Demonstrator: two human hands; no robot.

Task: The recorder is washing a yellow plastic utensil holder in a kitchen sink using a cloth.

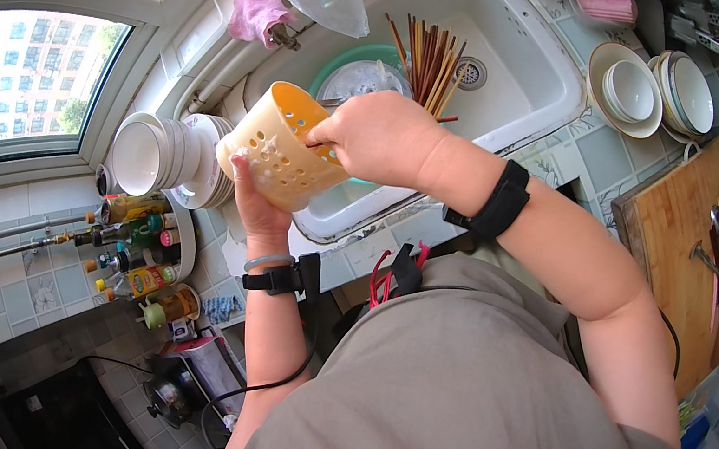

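Observation:
My left hand [258,198] grips a pale yellow plastic utensil holder [281,159] with round drain holes, tilted so its mouth faces up and right. White suds cling to its wall. My right hand [384,137] has its fingers curled at the holder's mouth, with the fingertips inside the rim. Something thin and dark shows at those fingertips, too small to make out. Beyond my right hand, a bundle of wooden chopsticks [431,60] stands fanned out in the sink. Beside them a green basin [330,65] holds a soapy metal bowl [361,80], partly hidden by my hand.
The white sink [528,96] has a metal drain strainer [471,73]. Stacked white bowls [142,151] and plates [204,158] stand left, beside several bottles [144,247]. More bowls [631,91] and a wooden cutting board [668,238] lie right. A pink cloth [259,11] hangs over the faucet.

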